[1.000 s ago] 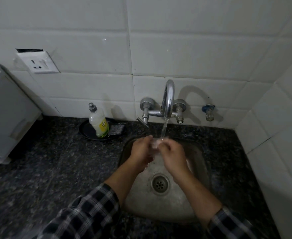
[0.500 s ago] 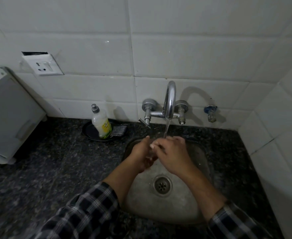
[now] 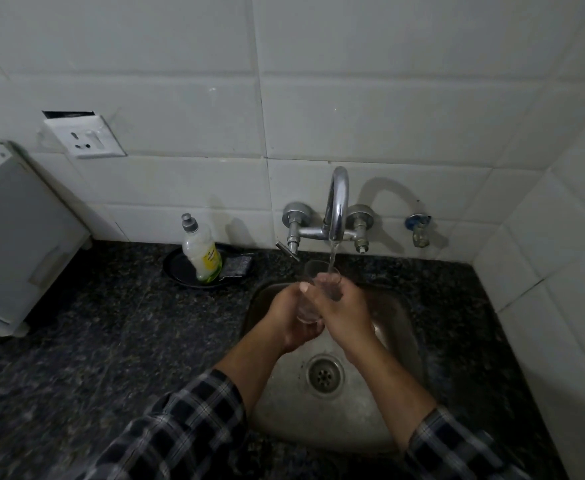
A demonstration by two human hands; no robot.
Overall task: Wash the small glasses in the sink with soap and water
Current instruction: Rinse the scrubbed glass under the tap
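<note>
My fingers (image 3: 329,284) are curled round the small glass (image 3: 313,275), both hands on it: my left hand (image 3: 286,317) grips the lower part from the left, thumb up near the rim, and my right hand (image 3: 348,313) wraps it from the right. I hold the glass roughly upright over the back of the sink (image 3: 402,327), its mouth under the tap (image 3: 338,202), and the water (image 3: 332,254) runs straight into it.

My main worry is the grip. Wet glass is slick, more so if soap is on it, and if I loosen one hand to turn it, it could slide out and hit the steel basin, where I'd guess it chips or cracks. The rim also sits near the spout, so lifting carelessly could knock it against the metal. If the glass fills, overflow may splash the counter (image 3: 118,341). Squeezing harder to compensate risks breaking thin glass in my palms
</note>
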